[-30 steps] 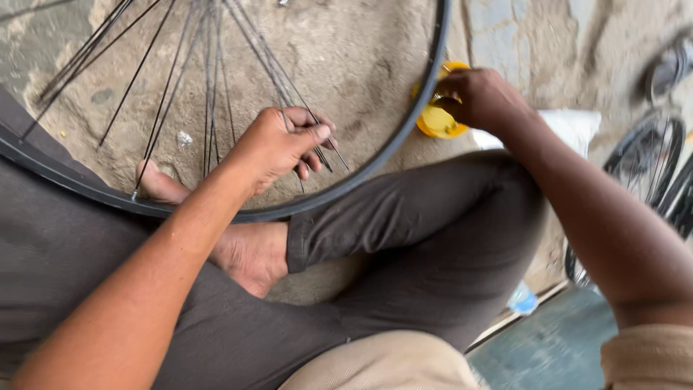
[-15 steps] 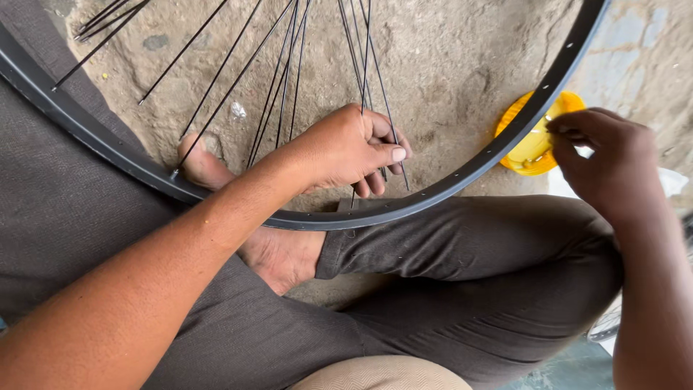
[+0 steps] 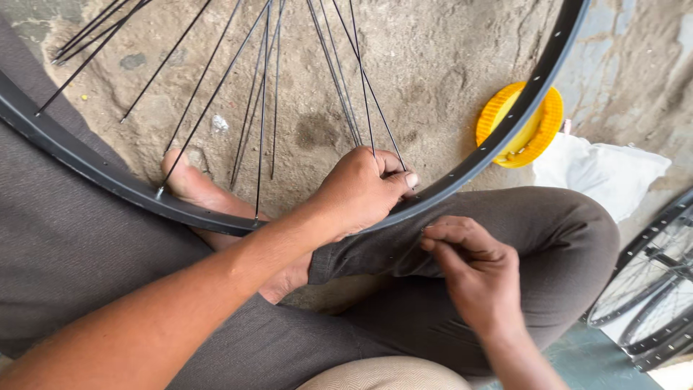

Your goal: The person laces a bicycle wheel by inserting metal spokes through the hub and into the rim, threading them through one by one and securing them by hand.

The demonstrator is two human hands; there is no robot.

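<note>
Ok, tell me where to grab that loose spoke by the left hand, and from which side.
Grip the spoke near its free lower end, just above the left hand, coming from the rim side. That end hangs unattached inside the rim, while higher up it crowds against other spokes, so the bottom stretch gives fingers most room.

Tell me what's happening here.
A person sits cross-legged on a rough concrete floor with a black bicycle wheel rim across their lap. The left hand grips the rim where several loose spokes come down. The right hand is just below the rim, fingers pinched together, though what they hold is too small to see. A yellow dish lies beyond the rim, beside a white cloth.
</note>
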